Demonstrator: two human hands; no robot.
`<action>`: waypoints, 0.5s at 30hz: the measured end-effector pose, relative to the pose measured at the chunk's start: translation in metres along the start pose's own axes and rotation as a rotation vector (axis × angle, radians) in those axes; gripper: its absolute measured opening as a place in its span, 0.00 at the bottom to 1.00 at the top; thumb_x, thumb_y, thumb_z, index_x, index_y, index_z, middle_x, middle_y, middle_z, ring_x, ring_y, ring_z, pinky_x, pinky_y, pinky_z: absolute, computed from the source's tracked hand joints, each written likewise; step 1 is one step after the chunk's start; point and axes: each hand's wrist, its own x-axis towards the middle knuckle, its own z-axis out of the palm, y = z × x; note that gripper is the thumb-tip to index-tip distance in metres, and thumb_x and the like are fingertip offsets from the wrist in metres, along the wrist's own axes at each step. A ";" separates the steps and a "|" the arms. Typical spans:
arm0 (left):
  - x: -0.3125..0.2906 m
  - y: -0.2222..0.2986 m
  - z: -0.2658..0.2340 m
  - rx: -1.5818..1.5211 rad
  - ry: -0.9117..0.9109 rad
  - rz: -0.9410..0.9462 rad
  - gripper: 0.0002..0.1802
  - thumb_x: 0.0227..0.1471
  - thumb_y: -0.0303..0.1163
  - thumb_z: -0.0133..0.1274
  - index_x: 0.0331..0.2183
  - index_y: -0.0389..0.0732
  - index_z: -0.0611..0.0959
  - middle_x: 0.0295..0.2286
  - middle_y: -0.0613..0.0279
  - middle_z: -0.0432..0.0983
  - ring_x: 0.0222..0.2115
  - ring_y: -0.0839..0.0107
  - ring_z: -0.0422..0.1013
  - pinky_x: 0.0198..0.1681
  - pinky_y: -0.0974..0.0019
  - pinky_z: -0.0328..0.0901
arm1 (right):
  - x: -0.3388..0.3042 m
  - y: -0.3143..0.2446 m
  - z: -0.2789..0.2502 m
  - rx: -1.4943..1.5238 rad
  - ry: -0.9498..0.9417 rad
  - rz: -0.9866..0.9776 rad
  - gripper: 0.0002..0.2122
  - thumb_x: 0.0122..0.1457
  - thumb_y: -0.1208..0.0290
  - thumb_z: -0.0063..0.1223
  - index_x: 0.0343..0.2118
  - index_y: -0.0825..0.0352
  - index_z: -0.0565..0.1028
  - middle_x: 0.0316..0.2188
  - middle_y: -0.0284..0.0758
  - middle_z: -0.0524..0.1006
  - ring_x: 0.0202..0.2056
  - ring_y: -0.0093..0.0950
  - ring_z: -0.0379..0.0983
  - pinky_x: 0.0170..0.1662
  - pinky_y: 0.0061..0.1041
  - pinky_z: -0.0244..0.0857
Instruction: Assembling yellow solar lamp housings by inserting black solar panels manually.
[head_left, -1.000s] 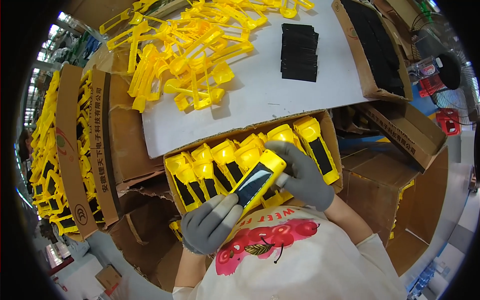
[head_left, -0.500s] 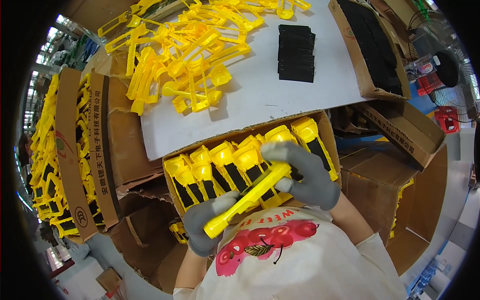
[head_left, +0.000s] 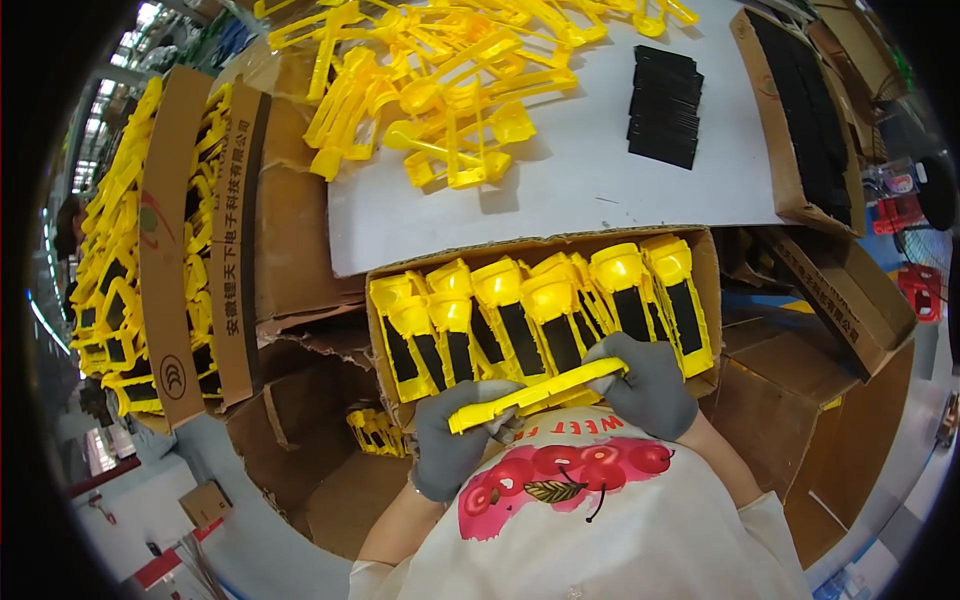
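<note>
Both hands wear grey gloves and grip one long yellow plastic frame (head_left: 540,391), seen edge-on in front of my apron. My left hand (head_left: 452,440) is closed round its left end, and my right hand (head_left: 645,385) pinches its right end. Just beyond stands an open cardboard box (head_left: 712,300) packed with yellow frames (head_left: 552,297) that carry black panels. My right hand overlaps the near part of that box. Whether the held frame carries a black panel cannot be seen from this side.
A white table (head_left: 560,205) bears a heap of loose yellow frames (head_left: 430,85) and a stack of black sheets (head_left: 665,108). At the right stands a carton of black pieces (head_left: 805,120). Another carton (head_left: 170,260) at the left overflows with panelled frames. Open cartons flank me below.
The held frame has turned from a steep slant to a nearly level, edge-on position. My right hand has come lower, onto its right end. The whole view has shifted right.
</note>
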 end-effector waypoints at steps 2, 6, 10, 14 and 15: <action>0.001 -0.001 -0.010 0.019 0.031 -0.019 0.10 0.51 0.17 0.55 0.39 0.31 0.81 0.30 0.57 0.79 0.27 0.74 0.76 0.28 0.75 0.72 | -0.001 -0.002 0.006 0.052 -0.041 0.035 0.06 0.52 0.75 0.60 0.31 0.69 0.75 0.22 0.39 0.78 0.22 0.29 0.77 0.27 0.21 0.68; 0.010 0.037 -0.047 0.064 0.136 -0.115 0.11 0.45 0.15 0.55 0.35 0.32 0.80 0.27 0.60 0.78 0.23 0.74 0.76 0.20 0.77 0.69 | 0.002 -0.005 -0.002 0.159 -0.059 0.224 0.17 0.51 0.62 0.63 0.42 0.63 0.76 0.18 0.30 0.74 0.19 0.17 0.67 0.26 0.17 0.63; 0.028 0.077 -0.124 0.461 -0.003 -0.221 0.07 0.44 0.21 0.60 0.29 0.36 0.79 0.20 0.64 0.76 0.17 0.82 0.71 0.14 0.81 0.59 | 0.010 0.007 -0.017 0.118 0.021 0.253 0.18 0.52 0.62 0.62 0.44 0.63 0.76 0.23 0.31 0.76 0.20 0.18 0.67 0.27 0.18 0.65; 0.065 0.081 -0.125 0.811 -0.136 -0.278 0.11 0.41 0.28 0.65 0.30 0.38 0.80 0.22 0.64 0.77 0.21 0.77 0.72 0.22 0.73 0.64 | 0.020 0.003 -0.024 -0.002 0.049 0.215 0.17 0.54 0.60 0.60 0.44 0.63 0.76 0.23 0.32 0.76 0.20 0.21 0.69 0.27 0.21 0.66; 0.076 0.069 -0.127 0.994 -0.177 -0.045 0.19 0.37 0.34 0.68 0.33 0.40 0.79 0.23 0.59 0.77 0.26 0.65 0.75 0.29 0.62 0.67 | 0.019 0.003 -0.026 0.000 0.052 0.209 0.17 0.54 0.60 0.60 0.44 0.63 0.76 0.23 0.32 0.76 0.21 0.22 0.70 0.27 0.21 0.67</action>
